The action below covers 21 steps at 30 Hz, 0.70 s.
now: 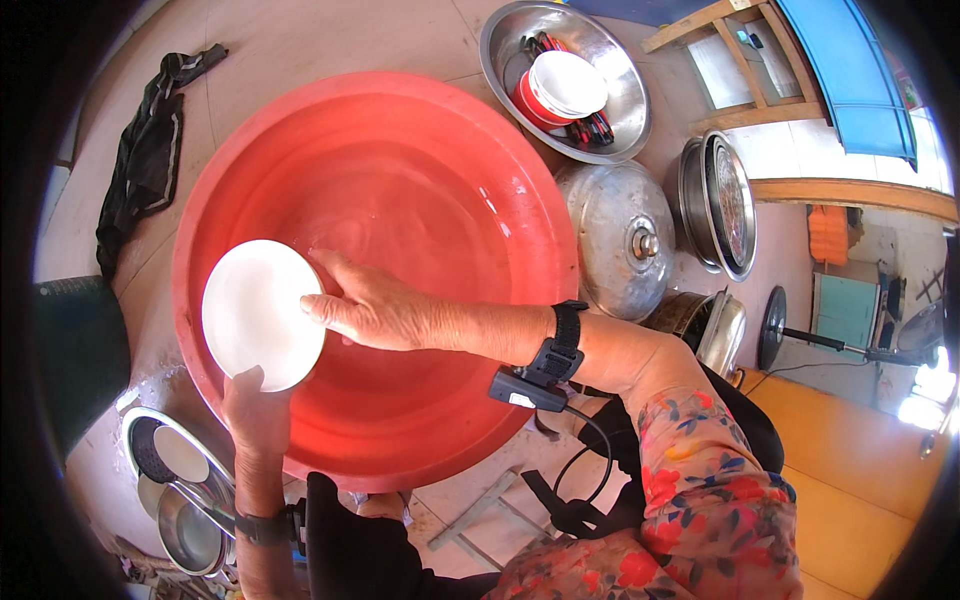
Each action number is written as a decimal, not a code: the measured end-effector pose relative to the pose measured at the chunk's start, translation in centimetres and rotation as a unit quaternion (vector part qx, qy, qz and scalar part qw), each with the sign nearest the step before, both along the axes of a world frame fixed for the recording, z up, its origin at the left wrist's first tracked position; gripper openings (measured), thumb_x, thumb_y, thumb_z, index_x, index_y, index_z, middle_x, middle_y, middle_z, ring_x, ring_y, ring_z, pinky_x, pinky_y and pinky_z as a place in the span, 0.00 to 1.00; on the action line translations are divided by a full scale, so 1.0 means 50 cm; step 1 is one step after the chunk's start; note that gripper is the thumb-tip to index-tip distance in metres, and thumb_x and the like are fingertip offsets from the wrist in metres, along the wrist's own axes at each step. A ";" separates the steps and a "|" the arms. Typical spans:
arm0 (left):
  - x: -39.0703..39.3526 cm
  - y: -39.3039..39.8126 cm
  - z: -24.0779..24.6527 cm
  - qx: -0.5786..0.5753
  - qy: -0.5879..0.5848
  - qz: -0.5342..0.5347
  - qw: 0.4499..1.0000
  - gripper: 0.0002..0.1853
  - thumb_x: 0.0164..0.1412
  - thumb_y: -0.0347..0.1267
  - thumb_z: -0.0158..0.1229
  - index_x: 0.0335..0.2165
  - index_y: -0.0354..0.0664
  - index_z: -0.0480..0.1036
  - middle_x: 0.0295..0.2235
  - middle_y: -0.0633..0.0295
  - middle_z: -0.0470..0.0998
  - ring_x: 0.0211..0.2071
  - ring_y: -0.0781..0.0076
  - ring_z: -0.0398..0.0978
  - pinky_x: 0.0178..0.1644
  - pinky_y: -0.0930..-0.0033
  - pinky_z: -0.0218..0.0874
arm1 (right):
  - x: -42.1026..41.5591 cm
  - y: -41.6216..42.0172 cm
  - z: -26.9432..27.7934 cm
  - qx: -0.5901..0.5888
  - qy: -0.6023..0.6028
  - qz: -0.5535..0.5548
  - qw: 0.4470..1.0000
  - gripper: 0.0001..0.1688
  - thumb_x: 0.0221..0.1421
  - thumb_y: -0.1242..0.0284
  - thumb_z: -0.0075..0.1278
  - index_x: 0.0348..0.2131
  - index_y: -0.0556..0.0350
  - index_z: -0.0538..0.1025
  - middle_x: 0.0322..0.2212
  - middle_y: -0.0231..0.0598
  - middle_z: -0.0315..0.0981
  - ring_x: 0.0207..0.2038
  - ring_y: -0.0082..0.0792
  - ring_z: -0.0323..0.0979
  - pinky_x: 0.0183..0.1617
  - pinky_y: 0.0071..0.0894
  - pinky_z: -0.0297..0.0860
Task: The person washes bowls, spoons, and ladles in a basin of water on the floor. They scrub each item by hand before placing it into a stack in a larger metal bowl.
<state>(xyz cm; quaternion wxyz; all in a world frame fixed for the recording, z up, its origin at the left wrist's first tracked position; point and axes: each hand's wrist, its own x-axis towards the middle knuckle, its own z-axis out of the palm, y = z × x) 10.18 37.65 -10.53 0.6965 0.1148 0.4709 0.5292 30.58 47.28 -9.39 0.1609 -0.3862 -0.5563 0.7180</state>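
A white bowl (259, 315) is held over the left side of a large red plastic basin (420, 90), its round opening tipped up toward me. My left hand (256, 412) grips the bowl's near edge, thumb on top. On the right edge, my right hand (367, 304) has its thumb over the rim, and its other fingers are partly hidden behind the bowl. Water (397, 202) lies in the basin and ripples just beyond the bowl. Both wrists carry black straps with small devices.
A steel bowl (634, 112) with red-and-white containers stands beyond the basin. Right of the basin are a domed metal lid (607, 232) and steel pans (709, 202). Metal kitchenware (199, 532) sits at lower left, near a dark green container (79, 360). A dark cloth (154, 157) lies on the floor.
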 end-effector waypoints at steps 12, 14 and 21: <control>0.000 -0.017 -0.013 -0.039 0.018 -0.017 0.999 0.39 0.43 0.33 0.50 0.55 0.32 0.51 0.51 0.51 0.61 0.53 0.57 0.61 0.56 0.58 0.54 | 0.005 -0.003 -0.012 -0.137 0.048 0.003 0.989 0.28 0.58 0.61 0.41 0.53 0.57 0.57 0.38 0.41 0.66 0.33 0.25 0.69 0.27 0.25 0.69; 0.002 -0.025 -0.021 -0.023 0.040 0.000 0.999 0.37 0.44 0.34 0.54 0.54 0.34 0.55 0.49 0.53 0.66 0.50 0.58 0.66 0.51 0.58 0.62 | 0.024 0.008 -0.037 0.067 -0.019 -0.073 0.995 0.21 0.59 0.64 0.41 0.47 0.58 0.63 0.36 0.39 0.67 0.31 0.23 0.69 0.25 0.24 0.69; -0.030 -0.061 -0.029 -0.050 0.024 0.013 0.998 0.39 0.42 0.34 0.55 0.54 0.34 0.55 0.50 0.54 0.66 0.51 0.59 0.65 0.54 0.58 0.57 | 0.409 0.288 -0.035 0.230 -0.203 -0.605 0.735 0.16 0.52 0.75 0.44 0.41 0.66 0.66 0.27 0.42 0.68 0.20 0.28 0.67 0.23 0.26 0.67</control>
